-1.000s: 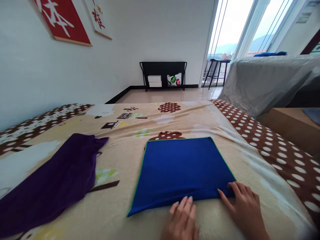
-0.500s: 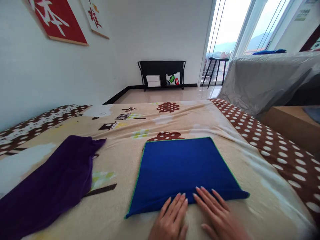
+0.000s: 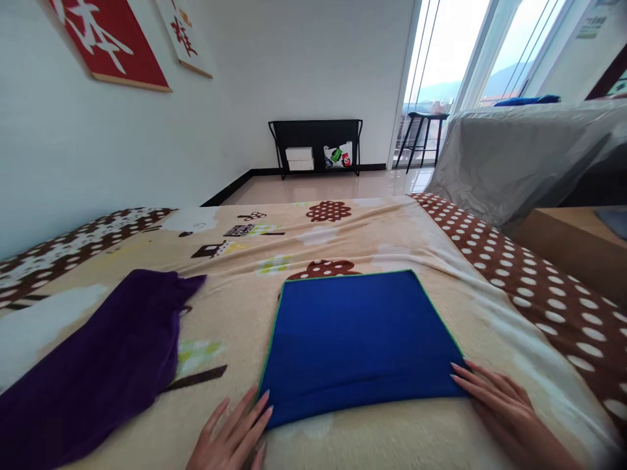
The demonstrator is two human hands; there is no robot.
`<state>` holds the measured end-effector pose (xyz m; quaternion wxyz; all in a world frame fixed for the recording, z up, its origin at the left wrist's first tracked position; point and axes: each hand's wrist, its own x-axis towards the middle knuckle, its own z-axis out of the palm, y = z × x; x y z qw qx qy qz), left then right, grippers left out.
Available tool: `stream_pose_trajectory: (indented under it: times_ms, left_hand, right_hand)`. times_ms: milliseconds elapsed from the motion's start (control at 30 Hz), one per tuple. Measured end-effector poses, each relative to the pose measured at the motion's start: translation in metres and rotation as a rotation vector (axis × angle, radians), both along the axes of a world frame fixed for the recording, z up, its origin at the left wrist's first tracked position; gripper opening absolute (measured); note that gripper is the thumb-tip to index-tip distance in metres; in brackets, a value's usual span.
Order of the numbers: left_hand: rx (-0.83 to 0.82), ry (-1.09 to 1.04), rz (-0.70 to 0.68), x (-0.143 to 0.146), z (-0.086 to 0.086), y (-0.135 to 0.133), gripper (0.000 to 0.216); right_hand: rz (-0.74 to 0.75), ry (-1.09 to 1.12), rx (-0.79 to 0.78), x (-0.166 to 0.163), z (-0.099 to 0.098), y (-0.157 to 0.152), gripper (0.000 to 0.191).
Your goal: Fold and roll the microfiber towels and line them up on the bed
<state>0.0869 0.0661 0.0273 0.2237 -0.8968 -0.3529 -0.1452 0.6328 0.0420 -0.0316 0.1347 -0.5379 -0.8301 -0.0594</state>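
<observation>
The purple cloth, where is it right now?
In the head view, the purple cloth lies on the patterned blanket at the left, apart from the blue cloth and the left hand.

The blue cloth at five o'clock looks matt and fairly smooth, its border stitched; the purple cloth at eight looks soft and matt. The blanket beneath is plush. Plastic sheeting at two shines faintly; the floor towards eleven is glossy.
</observation>
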Motion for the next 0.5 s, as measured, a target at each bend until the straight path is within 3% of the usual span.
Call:
stream_pose_trajectory:
  times_ms: [100, 200, 300, 500]
  left_hand:
    - [-0.055, -0.008, 0.061, -0.005, 0.010, 0.005, 0.046]
    - [-0.037, 0.051, 0.027, -0.013, 0.014, 0.010, 0.051]
    - [0.007, 0.144, -0.015, -0.017, 0.009, 0.008, 0.053]
    - [-0.004, 0.056, 0.059, -0.010, 0.001, -0.006, 0.060]
  right_hand:
    - [0.005, -0.028, 0.011, 0.011, 0.002, 0.002, 0.049]
    - [-0.025, -0.044, 0.094, 0.018, -0.002, 0.002, 0.045]
    - [-0.097, -0.055, 0.191, 0.019, -0.008, 0.002, 0.039]
    - [-0.117, -0.023, 0.292, 0.017, -0.013, 0.001, 0.039]
